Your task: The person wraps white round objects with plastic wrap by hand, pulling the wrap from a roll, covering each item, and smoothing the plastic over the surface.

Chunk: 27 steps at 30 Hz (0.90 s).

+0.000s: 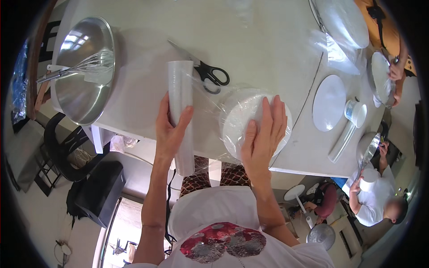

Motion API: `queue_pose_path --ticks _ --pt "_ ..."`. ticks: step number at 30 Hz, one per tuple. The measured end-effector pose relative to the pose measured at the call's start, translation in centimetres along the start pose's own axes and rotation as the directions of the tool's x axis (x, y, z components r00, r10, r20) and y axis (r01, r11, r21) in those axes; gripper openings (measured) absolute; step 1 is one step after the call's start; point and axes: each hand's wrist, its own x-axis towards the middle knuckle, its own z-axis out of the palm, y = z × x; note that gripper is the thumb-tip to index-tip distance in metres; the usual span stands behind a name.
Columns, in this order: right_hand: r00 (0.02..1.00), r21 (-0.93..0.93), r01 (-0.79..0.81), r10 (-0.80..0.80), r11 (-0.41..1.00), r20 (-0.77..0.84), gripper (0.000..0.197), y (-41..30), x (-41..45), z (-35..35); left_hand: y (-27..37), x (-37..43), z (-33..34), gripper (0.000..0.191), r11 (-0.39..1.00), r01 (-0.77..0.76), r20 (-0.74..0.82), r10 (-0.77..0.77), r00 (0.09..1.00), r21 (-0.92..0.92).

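Observation:
My left hand [172, 125] grips a roll of clear plastic wrap [181, 83], held upright in the picture across the table's front edge. A sheet of film [209, 97] stretches from the roll to a round white disc-like block [236, 130]. Wrinkled film covers much of that block. Flat on its top rests my right hand [266, 137], fingers apart and the thumb spread to the left. Just beyond the roll lie scissors with black handles [214, 75], their blades partly behind the roll's end.
A steel bowl [83, 100] with a whisk [97, 65] stands at left. To the right are a white round board [329, 103], a lidded tub [355, 113] and a clear tube [342, 144]. Co-workers [375, 197] handle round items at far right. A black chair [55, 147] stands lower left.

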Motion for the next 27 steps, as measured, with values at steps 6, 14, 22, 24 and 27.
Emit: queue_pose_path --ticks 6,14,22,24,27 --pt "0.980 0.257 -0.161 0.186 0.953 -0.076 0.041 -0.5 2.8 -2.8 -0.4 0.1 1.0 0.058 0.961 -0.222 0.030 0.220 0.975 0.166" --pt "0.982 0.015 -0.173 0.173 0.985 -0.076 0.020 1.4 5.2 -0.1 0.8 0.6 1.9 0.066 0.834 -0.237 -0.060 0.306 0.950 0.498" --pt "0.979 0.165 -0.081 0.109 0.983 -0.169 0.008 2.5 4.7 0.2 5.8 1.9 6.2 0.034 0.724 -0.662 0.170 0.640 0.750 0.193" --pt "0.976 0.348 -0.066 0.133 0.935 -0.173 0.007 2.6 4.7 0.2 5.4 3.9 7.5 0.028 0.719 -0.673 0.282 0.618 0.734 0.175" --pt "0.972 0.402 -0.100 0.176 0.910 -0.156 0.007 2.5 4.7 0.0 5.3 5.7 7.9 0.014 0.775 -0.626 0.467 0.524 0.712 0.085"
